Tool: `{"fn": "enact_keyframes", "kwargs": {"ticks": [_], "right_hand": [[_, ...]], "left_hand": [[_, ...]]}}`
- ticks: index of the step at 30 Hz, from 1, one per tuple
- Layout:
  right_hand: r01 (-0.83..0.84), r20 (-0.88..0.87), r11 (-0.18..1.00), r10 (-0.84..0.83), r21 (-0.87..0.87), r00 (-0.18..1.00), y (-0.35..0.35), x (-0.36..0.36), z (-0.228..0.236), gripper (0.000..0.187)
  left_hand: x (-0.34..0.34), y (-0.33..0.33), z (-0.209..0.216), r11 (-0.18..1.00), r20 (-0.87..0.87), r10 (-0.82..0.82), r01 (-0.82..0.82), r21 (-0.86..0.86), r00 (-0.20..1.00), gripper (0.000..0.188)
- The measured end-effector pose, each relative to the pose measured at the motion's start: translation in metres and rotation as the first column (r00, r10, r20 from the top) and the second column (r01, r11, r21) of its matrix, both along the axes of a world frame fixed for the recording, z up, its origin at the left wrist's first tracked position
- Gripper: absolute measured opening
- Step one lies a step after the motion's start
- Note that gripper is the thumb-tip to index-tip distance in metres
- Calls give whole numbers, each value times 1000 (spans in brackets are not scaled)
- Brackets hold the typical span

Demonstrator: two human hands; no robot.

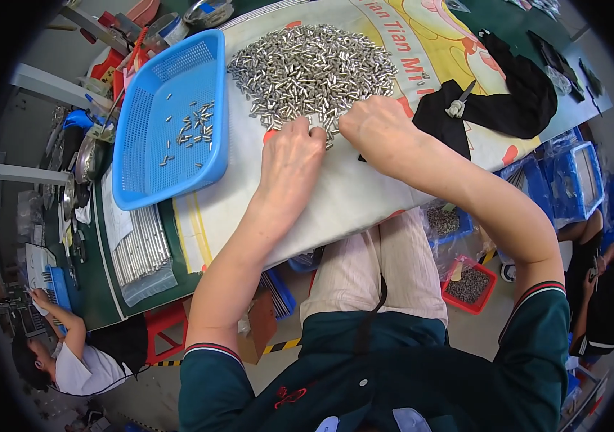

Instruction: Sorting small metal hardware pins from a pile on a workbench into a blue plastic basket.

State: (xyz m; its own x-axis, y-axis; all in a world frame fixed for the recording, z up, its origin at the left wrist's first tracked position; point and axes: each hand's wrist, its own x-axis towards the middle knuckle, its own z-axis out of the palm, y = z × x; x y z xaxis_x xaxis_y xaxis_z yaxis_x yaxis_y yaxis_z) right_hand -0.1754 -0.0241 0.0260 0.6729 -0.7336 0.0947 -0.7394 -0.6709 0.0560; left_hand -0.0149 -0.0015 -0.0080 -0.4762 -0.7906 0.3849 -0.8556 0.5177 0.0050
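Seemingly mid-sort, both hands worked the near edge of a large pile of small metal pins point(312, 66) on the worktop point(364, 201): left hand point(291, 155) and right hand point(377, 129) curled, fingertips hidden. Only a few pins lay in the blue basket point(150, 180).

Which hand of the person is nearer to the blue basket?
Left. The left hand rests at the near edge of the metal pins pile, just right of the blue basket. The right hand lies farther right, beyond the left one.
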Motion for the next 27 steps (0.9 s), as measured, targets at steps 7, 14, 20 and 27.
{"fn": "enact_keyframes", "kwargs": {"ticks": [7,14,20,27], "right_hand": [[75,-72,997,-76,-15,994,2,7,4,12],[-23,844,978,-166,206,510,-7,3,-24,11],[28,960,998,-55,49,273,3,14,-36,12],[28,971,998,-68,63,231,5,9,-39,12]], "left_hand": [[7,-5,0,1000,-65,-20,21,5,998,9],[7,-14,5,959,-759,73,163,231,647,7],[4,-13,1,889,-933,144,370,269,331,6],[-1,-10,-2,883,-963,94,425,198,252,9]]}}
